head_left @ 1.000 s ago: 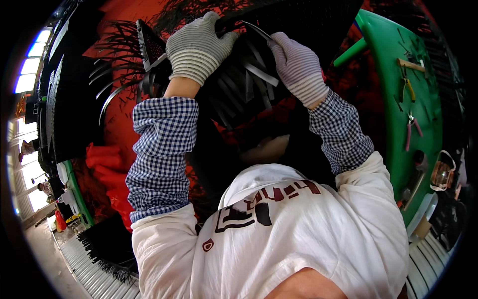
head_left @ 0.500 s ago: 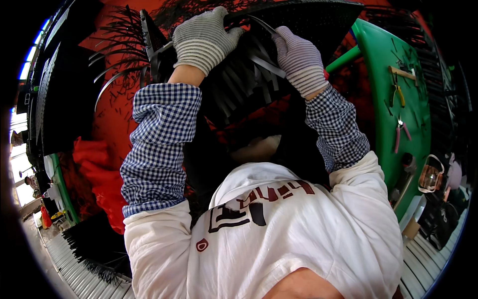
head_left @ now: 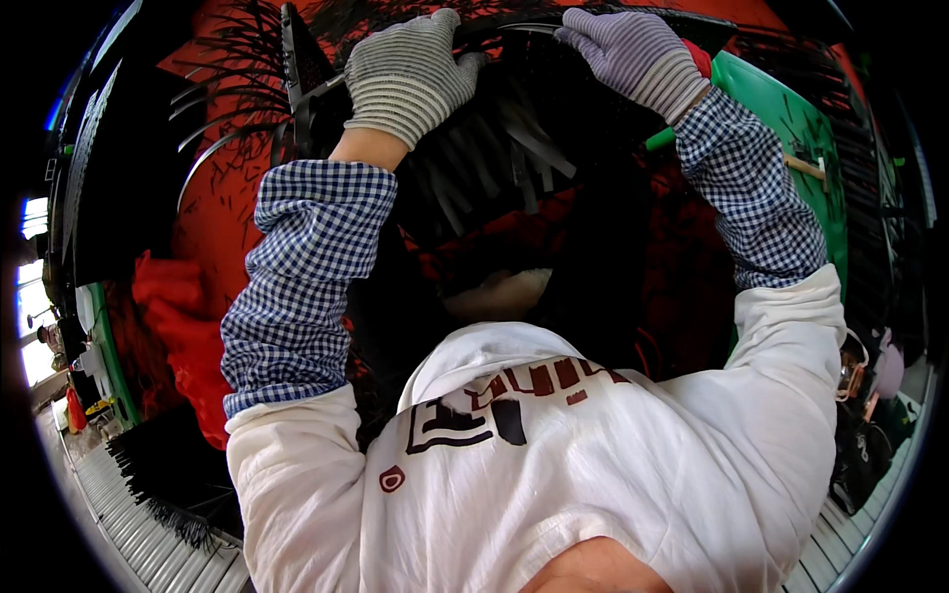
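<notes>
A thin strip (head_left: 529,27) runs left to right along the far edge of the black weave (head_left: 568,84), between the hands. It lies left of the right hand (head_left: 628,57), the nearer one, whose pressed-together fingers seem to pinch its end, though darkness blurs the contact. The left hand (head_left: 410,84) rests at the weave's far left, thumb apart, fingertips hidden. Loose ends (head_left: 539,143) hang nearer. Red floor (head_left: 213,203) lies left, a green table (head_left: 771,84) right.

A hammer (head_left: 806,167) lies on a green table (head_left: 748,83), with red cloth (head_left: 176,296) far left.
</notes>
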### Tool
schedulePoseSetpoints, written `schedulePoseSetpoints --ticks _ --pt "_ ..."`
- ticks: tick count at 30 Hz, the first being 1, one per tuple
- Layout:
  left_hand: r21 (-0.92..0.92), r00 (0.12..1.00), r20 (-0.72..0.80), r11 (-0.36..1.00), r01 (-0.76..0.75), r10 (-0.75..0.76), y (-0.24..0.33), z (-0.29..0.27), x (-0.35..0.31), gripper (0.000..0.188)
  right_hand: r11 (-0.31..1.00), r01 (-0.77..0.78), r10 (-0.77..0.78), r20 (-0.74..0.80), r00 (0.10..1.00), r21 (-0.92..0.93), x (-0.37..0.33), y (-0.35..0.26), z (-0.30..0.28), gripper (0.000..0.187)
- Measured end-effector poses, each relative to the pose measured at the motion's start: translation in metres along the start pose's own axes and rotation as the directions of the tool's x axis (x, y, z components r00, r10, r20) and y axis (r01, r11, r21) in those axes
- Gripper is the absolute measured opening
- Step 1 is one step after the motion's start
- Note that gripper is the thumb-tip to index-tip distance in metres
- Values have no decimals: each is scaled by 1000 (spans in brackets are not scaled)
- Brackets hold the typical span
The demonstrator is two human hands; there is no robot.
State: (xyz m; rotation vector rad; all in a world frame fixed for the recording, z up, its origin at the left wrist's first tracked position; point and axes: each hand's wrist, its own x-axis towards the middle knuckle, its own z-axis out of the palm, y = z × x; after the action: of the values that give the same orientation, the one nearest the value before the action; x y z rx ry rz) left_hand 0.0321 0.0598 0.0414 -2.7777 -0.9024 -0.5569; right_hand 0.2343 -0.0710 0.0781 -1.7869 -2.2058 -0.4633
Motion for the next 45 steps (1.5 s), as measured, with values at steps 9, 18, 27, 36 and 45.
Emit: schedulePoseSetpoints --ticks 9,18,27,36,45 --pt "74 990 69 990 117 -123 -5 -9 -2 45 846 -364 319 177 931 390 -10 32 49 29" --pt "21 993 -25 993 119 -119 2 3 -13 36 985 -167 164 55 985 46 -10 31 34 22" --pt "-26 996 -72 999 45 -47 -10 11 -23 29 956 282 -291 121 949 83 23 -15 68 13" --pt "-91 999 -41 995 -33 30 -26 -5 -17 37 845 -303 300 77 951 440 -64 56 32 14" --pt "-342 982 -165 928 -146 93 24 -68 -51 37 700 -338 566 -199 800 629 -162 54 57 39"
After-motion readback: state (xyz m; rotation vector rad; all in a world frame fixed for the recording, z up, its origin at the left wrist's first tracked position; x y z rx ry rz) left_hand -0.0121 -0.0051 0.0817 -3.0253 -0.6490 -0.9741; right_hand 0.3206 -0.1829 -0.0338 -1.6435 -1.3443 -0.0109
